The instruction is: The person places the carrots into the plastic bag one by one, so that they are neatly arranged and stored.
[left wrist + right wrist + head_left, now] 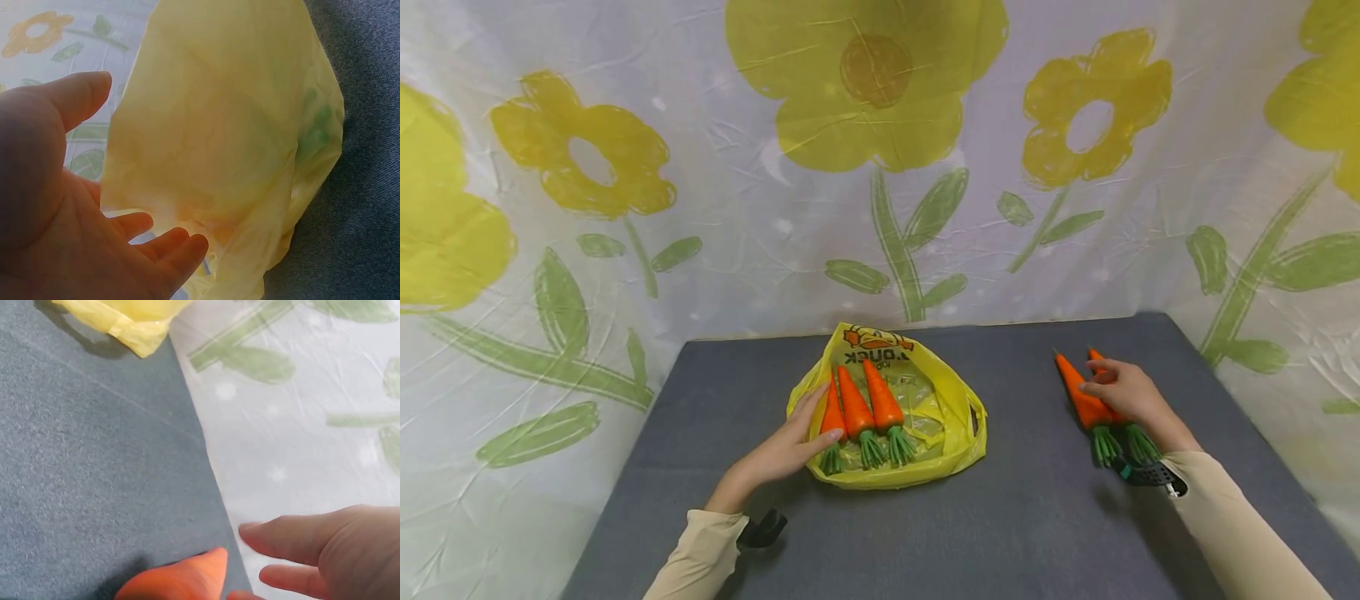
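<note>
A yellow plastic bag (955, 392) lies on the dark table, with three orange carrots with green tops on it. My left hand (786, 446) is at the bag's left edge, its thumb over the leftmost carrot (833, 408). In the left wrist view the bag (212, 112) stands before the spread, relaxed fingers of that hand. On the right, my right hand (1133, 396) hovers over two more carrots, nearest the right one and beside the left one (1078, 392). In the right wrist view a carrot tip (181, 578) shows below the loosely extended fingers, apart from the upper ones.
A dark grey table (1000, 533) carries everything. Behind it hangs a pale cloth (760, 250) printed with yellow flowers, meeting the table's back edge and hanging along both sides. Each wrist wears a black strap device, the right one (1150, 473) close to the carrots' green tops.
</note>
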A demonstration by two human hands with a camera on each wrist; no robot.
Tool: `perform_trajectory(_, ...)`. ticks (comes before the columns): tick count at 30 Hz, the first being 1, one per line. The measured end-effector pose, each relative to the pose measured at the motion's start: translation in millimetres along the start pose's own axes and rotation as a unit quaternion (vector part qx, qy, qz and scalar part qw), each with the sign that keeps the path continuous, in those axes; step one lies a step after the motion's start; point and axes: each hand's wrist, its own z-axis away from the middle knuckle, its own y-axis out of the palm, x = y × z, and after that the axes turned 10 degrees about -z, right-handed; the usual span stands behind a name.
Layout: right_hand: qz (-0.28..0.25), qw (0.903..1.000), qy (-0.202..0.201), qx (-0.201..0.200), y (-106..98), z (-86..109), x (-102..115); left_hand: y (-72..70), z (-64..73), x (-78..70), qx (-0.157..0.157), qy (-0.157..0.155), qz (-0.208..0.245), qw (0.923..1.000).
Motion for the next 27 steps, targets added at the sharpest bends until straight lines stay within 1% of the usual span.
perform_trajectory(7, 0.033, 0.9994, 0.000, -0.001, 4.2, -0.3, 1.0, -0.1, 0.4, -0.7, -0.001, -0.001, -0.002, 1.0000)
perform_trajectory(12, 0.040, 0.9992, -0.004, 0.006, 10.1, -0.2, 1.2, 0.3, -0.2, -1.4, 0.002, -0.006, -0.001, 1.0000)
perform_trajectory(17, 0.045, 0.9989, 0.005, 0.016, 17.2, -1.5, 2.3, -0.4, 0.1, -2.7, -0.001, -0.004, -0.001, 1.0000)
perform_trajectory(19, 0.039, 0.9989, 0.015, 0.021, 19.7, -1.8, 3.1, -0.6, 0.2, -2.9, -0.003, -0.002, -0.002, 1.0000)
perform_trajectory(23, 0.007, 0.9984, 0.037, 0.043, 23.0, -1.7, 4.1, -0.6, 0.3, -3.1, -0.005, 0.001, -0.003, 1.0000)
perform_trajectory(27, -0.008, 0.9979, 0.038, 0.052, 24.3, -1.5, 4.0, -0.2, 0.4, -2.4, -0.001, -0.005, -0.004, 1.0000)
